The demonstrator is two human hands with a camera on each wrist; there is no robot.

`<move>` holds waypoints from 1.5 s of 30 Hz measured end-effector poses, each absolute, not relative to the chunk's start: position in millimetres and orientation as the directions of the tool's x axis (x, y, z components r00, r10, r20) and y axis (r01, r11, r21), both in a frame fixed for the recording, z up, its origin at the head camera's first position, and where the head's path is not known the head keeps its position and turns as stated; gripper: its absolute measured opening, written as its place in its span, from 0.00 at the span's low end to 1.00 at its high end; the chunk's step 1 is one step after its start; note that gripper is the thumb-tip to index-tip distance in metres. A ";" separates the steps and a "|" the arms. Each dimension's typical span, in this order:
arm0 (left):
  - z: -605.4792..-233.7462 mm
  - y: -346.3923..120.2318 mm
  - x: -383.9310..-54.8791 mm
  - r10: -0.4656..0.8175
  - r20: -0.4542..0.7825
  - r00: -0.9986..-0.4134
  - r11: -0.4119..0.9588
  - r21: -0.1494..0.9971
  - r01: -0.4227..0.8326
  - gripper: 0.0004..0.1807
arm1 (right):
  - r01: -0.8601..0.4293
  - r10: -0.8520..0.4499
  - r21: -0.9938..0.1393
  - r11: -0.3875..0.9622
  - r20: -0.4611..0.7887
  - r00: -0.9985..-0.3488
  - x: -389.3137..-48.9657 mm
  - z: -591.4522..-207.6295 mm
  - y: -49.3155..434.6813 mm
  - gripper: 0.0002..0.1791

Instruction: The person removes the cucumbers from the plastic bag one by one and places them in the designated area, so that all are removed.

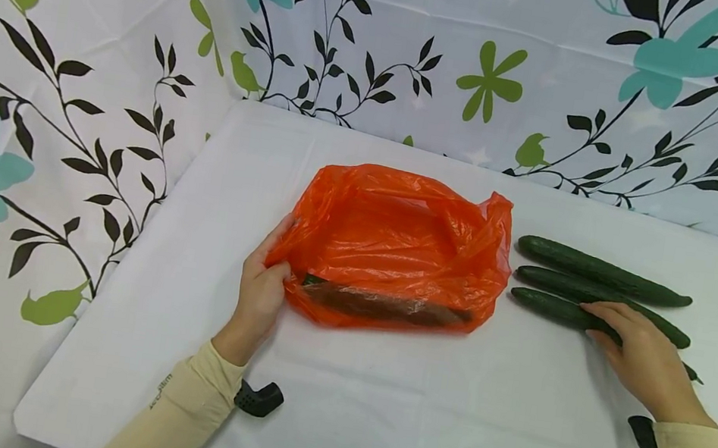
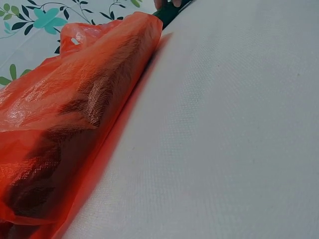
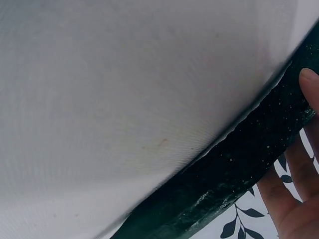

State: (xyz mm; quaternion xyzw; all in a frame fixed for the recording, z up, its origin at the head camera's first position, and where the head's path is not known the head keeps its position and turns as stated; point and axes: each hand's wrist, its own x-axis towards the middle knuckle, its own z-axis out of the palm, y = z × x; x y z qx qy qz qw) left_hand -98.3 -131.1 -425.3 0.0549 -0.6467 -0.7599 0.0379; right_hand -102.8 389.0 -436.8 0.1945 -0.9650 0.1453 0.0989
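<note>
A red-orange plastic bag [image 1: 398, 237] lies on the table with its mouth spread. Along its near side, a cucumber [image 1: 382, 305] shows through the thin plastic. My left hand [image 1: 261, 291] grips the bag's left edge, thumb in front. To the right of the bag lie three dark green cucumbers side by side. My right hand [image 1: 640, 355] holds the nearest cucumber [image 1: 547, 306] around its middle and hides part of it. In the right wrist view, thumb and fingers [image 3: 279, 196] lie on opposite sides of this cucumber [image 3: 214, 174].
Beyond the held one are the middle cucumber [image 1: 547, 279] and the far cucumber [image 1: 601, 269]. A white cloth covers the table [image 1: 416, 408]. Patterned curtains [image 1: 391, 45] hang behind and at the left. Black wrist devices [image 1: 260, 399] show beside both forearms.
</note>
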 end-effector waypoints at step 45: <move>-420.8 -128.4 -93.1 -0.129 -0.021 -0.991 -0.134 0.991 -0.004 0.45 | -0.441 -0.342 -0.449 0.777 0.286 -0.895 -126.9 -367.6 292.1 0.28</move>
